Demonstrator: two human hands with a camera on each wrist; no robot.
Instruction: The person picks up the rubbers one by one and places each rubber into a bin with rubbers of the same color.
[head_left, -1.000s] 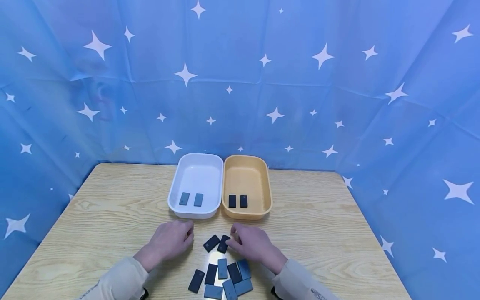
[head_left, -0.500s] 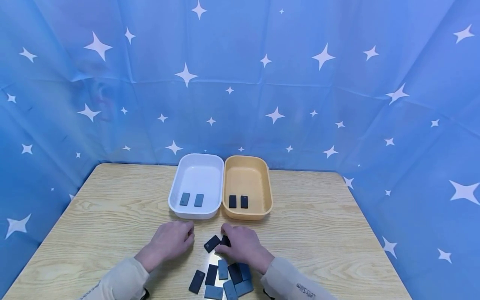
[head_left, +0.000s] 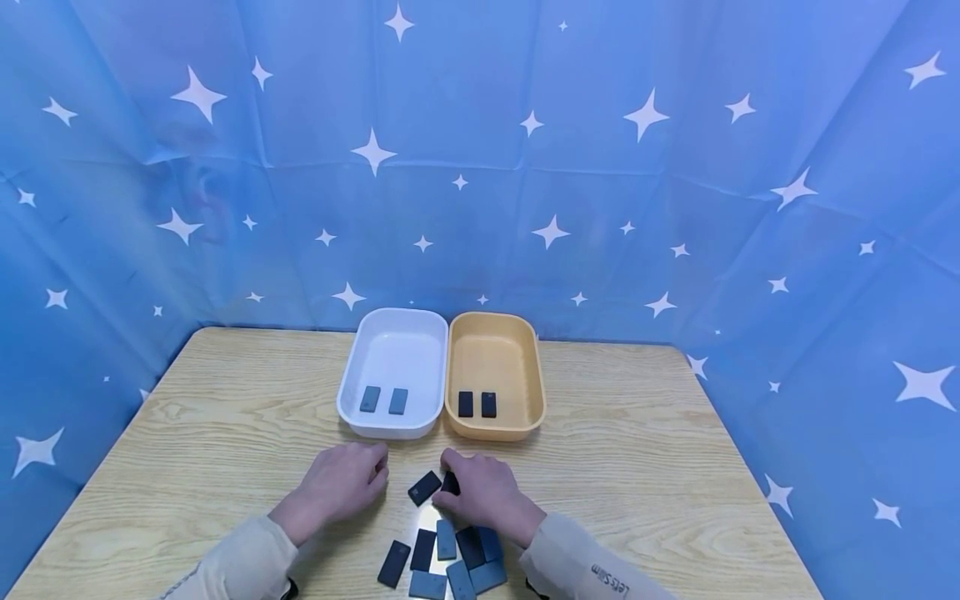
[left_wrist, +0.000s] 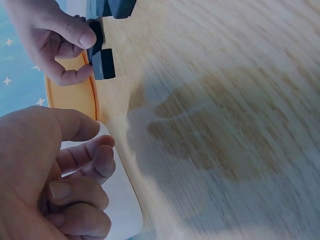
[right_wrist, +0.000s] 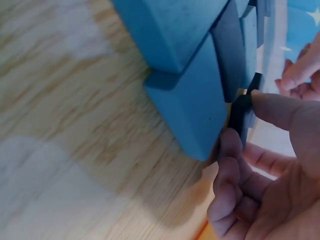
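Observation:
My right hand (head_left: 486, 492) pinches a black rectangular block (head_left: 450, 483) between thumb and fingers, low over the table in front of the orange tray. In the right wrist view the thumb and fingers lie on either side of this block (right_wrist: 241, 114). Close to its left lies a second black block (head_left: 424, 488). My left hand (head_left: 341, 483) rests on the table before the white tray, its fingers loosely curled with nothing in them. Nearer to me is a cluster of blue-grey blocks (head_left: 427, 585) and black blocks (head_left: 393, 564), several of them touching.
The white tray (head_left: 393, 430) holds two blue-grey blocks (head_left: 398, 402). Against its right side stands the orange tray (head_left: 493, 432), with two black blocks (head_left: 489, 405) in it. Both stand on a wooden table (head_left: 645, 467), and a blue star-patterned curtain (head_left: 480, 167) hangs behind.
My right hand has moved left and its fingers have closed around the black block beside it. The left hand has stayed in place.

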